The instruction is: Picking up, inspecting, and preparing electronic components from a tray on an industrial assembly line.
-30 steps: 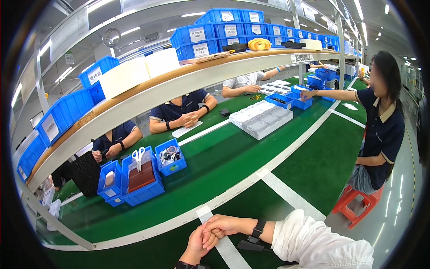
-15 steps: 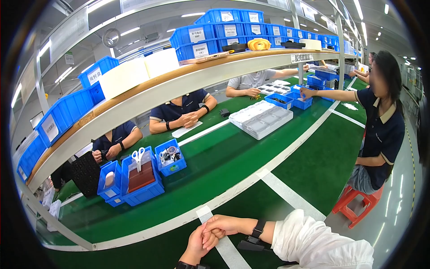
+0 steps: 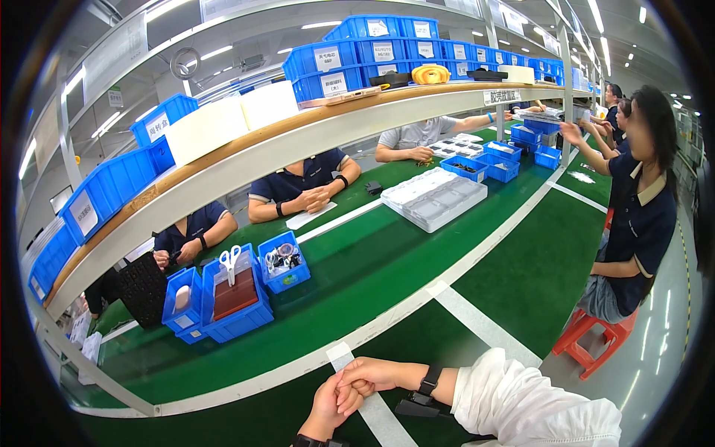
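My left hand and my right hand are clasped together in front of me, fingers curled in against each other. No object shows between them, though the inner fingers are partly hidden. They rest over a pale tape strip on the green table mat. A black band circles my right wrist. Beyond my hands stand a blue bin with white-handled scissors on a reddish-brown stack, and a smaller blue bin of mixed small parts.
A shelf loaded with blue bins crosses above the table. White trays are stacked farther back, near more blue bins. Co-workers sit across the table. Another person sits on a red stool at the right.
My hands have not moved. The person at the right has drawn their arm back from the blue bins and raised the hand. A small blue bin now shows where that arm was.
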Demonstrator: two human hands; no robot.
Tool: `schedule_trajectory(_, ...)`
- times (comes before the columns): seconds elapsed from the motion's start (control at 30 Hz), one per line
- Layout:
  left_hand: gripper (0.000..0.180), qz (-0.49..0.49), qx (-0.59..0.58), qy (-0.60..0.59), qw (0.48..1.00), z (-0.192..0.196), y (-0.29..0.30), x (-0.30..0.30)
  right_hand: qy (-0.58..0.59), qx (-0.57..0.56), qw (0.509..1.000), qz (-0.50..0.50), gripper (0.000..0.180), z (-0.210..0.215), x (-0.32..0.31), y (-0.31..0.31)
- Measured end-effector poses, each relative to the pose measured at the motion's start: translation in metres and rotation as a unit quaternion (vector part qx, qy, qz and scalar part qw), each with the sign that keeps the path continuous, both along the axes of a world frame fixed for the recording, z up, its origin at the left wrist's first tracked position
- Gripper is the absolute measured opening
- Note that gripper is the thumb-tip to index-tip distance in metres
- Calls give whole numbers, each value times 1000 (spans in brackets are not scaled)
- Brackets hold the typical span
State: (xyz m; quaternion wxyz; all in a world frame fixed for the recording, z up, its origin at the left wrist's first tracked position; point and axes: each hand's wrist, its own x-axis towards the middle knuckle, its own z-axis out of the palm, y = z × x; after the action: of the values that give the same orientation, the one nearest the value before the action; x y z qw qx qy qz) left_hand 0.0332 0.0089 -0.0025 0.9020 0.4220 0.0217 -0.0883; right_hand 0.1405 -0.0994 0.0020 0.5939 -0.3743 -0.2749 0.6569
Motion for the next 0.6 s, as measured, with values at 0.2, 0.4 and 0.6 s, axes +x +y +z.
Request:
schedule_trajectory(0.2, 55, 1, 3, 1, 1000, 2, 0, 0, -1, 1, 1000, 1, 24, -2, 1, 1)
schedule_trajectory(0.4, 55, 5, 0, 0, 1000, 3, -1, 0, 0, -2, 1000, -4, 24, -2, 0, 1)
schedule_trajectory(0.6, 55, 0, -3, 6, 1000, 2, -2, 0, 3, -3, 1000, -10, 23, -2, -1, 0)
